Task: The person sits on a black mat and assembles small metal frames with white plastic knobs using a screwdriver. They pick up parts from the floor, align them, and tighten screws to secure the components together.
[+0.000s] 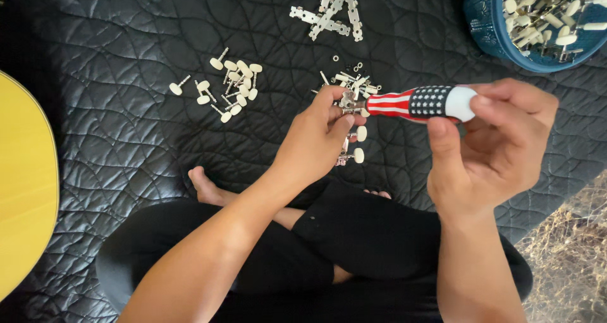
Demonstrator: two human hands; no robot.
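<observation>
Here, left hand (pixel 316 140) fingers clamped on a tuner strip (pixel 349 130), right hand (pixel 490 149) fingers around the screwdriver (pixel 417 103), open quilt (pixel 126 140) leftward

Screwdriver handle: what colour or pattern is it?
The screwdriver handle has red and white stripes, a dark star-dotted band and a white cap, in the head view.

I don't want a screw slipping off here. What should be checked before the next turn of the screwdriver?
1. Left hand grips the tuner strip: ok.
2. Right hand holds the screwdriver by its handle: ok.
3. Tip seated in a screw head: cannot tell, fingers hide it.
4. Screwdriver square to the strip: cannot tell.
5. Loose tuner pegs lie apart from both hands on the quilted mat: ok.
</observation>
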